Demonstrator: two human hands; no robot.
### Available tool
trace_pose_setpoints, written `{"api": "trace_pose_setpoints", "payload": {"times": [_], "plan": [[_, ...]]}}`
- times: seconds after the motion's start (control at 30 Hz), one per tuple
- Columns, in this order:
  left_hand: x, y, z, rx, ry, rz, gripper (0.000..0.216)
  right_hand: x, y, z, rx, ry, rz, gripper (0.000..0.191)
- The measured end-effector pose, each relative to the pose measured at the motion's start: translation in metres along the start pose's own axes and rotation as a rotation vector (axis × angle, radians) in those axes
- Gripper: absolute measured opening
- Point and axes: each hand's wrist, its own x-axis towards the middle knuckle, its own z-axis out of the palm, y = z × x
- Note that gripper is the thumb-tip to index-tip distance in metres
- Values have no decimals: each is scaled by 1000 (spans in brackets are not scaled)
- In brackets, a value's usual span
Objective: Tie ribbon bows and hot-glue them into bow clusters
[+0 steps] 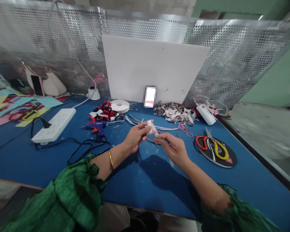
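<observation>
My left hand (135, 137) pinches a folded piece of white ribbon (151, 126) above the blue table (140, 180). My right hand (174, 149) is closed just to its right, fingers pinching the lower end of the same ribbon strip. Both hands meet over the middle of the table. A blue glue gun (98, 127) lies left of my left hand. Loose ribbon strips (135, 120) lie just beyond the hands.
A white power strip (54, 125) with black cables lies at left. A ribbon roll (120, 106), red and black bows (103, 112), a pile of folded ribbon pieces (175, 113), small hair ties (185, 129) and scissors (214, 145) on a dark disc surround the hands. A white board (154, 69) leans on the perforated screen.
</observation>
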Motion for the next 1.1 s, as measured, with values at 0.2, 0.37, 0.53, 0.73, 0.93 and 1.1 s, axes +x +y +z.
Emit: {"api": "trace_pose_setpoints", "payload": {"times": [0.2, 0.37, 0.53, 0.73, 0.93, 1.1], "plan": [[-2, -3, 4, 65, 54, -30, 60, 0, 2, 2, -220, -113, -237, 31], [-4, -6, 7, 113, 44, -48, 61, -1, 5, 3, -470, -39, -406, 23], [-7, -9, 9, 165, 17, -44, 61, -1, -3, 2, -603, 36, -513, 17], [-10, -14, 9, 289, -52, -1, 47, -2, -1, 3, -381, 96, -309, 24], [-12, -14, 12, 338, -69, -1, 48, -1, 0, 4, -216, 136, -173, 28], [-12, -13, 11, 358, -73, -15, 52, 0, -1, 4, -234, 124, -195, 29]]}}
